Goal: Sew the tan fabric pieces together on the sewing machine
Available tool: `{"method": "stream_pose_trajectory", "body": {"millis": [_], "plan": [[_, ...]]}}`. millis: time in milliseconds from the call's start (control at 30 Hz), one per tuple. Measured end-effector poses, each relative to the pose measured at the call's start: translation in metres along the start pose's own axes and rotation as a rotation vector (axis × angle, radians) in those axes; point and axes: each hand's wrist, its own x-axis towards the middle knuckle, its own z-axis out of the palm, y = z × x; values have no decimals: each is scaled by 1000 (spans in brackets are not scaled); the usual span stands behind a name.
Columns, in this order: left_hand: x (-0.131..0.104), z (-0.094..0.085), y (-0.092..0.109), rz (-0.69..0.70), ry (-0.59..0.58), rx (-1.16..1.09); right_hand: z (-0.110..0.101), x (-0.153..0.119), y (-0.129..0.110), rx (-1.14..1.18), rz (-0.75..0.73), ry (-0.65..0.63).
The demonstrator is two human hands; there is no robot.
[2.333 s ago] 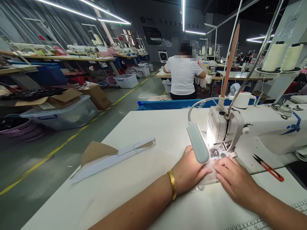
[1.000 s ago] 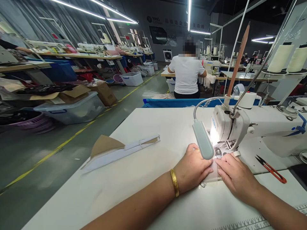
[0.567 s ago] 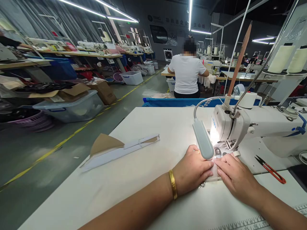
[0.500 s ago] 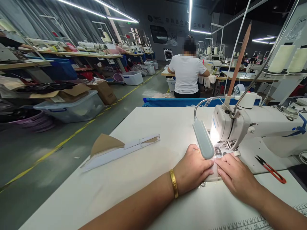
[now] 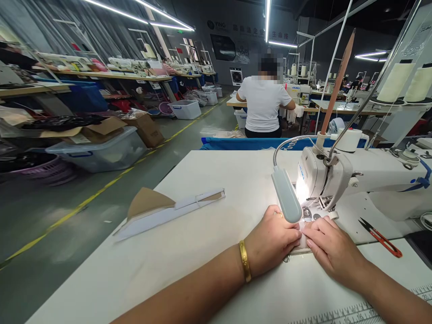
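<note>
Your left hand [image 5: 270, 240] and right hand [image 5: 335, 252] curl fingers onto pale fabric [image 5: 303, 246], can't tell if pinching; roomy gap to the cardboard [image 5: 150, 202] near the table [image 5: 202, 256] edge.

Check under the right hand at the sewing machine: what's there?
Pale fabric shows at the edge of the right hand, in the gap beside the left hand. How far it runs under the palm, and anything else there, is covered.
</note>
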Motion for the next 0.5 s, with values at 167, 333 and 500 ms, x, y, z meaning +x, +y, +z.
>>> {"method": "stream_pose_trajectory", "body": {"millis": [167, 333, 500], "plan": [[4, -1, -3, -33, -11, 17, 1, 2, -1, -31, 19, 41], [7, -1, -7, -41, -9, 44, 0, 2, 0, -33, 2, 86], [5, -4, -7, -32, -52, 17, -2, 0, 1, -11, -4, 96]]}}
